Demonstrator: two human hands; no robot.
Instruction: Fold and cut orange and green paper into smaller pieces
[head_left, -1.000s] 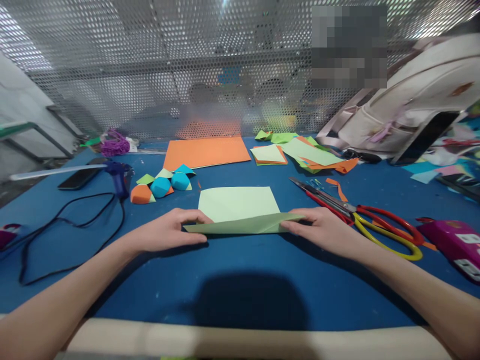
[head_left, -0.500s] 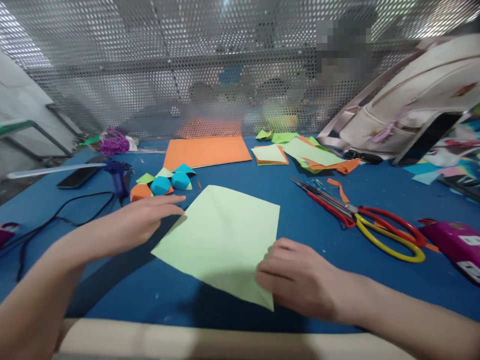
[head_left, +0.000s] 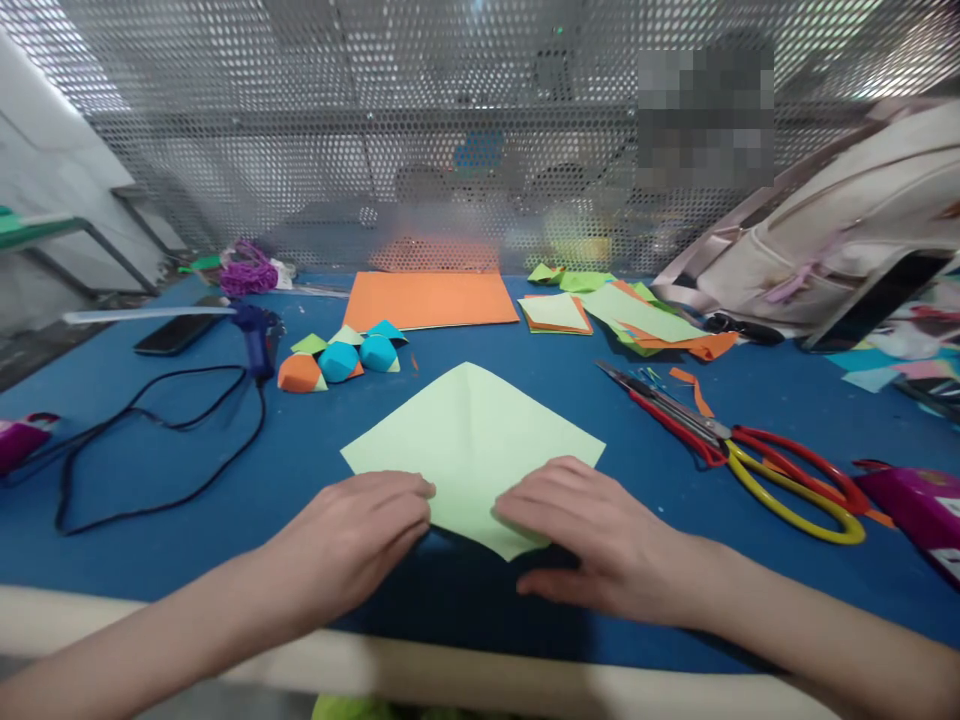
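Pale green paper point(head_left: 472, 430) lies on the blue table point(head_left: 225, 540), on the person's side of the orange sheet point(head_left: 435, 300) and well apart from it, turned so that one corner points towards that sheet. A faint crease runs down from that corner. The left hand point(head_left: 367, 540) is at the paper's near left edge, its fingers together and curled, the tips at the edge; its thumb is hidden, so I cannot tell whether it pinches. The right hand point(head_left: 600, 540) lies over the near right edge, fingers close together on the paper, thumb spread apart from them and off it.

Just in front of the orange sheet, at its left end, sit small folded paper pieces point(head_left: 341, 362) in orange, blue and green. Further left of the sheet is a blue glue gun point(head_left: 257, 345) with a black cord point(head_left: 157, 512). Just right of the sheet is a stack of small paper squares point(head_left: 555, 312); nearer the person and further right of the sheet lie scissors point(head_left: 720, 430) with red and yellow handles
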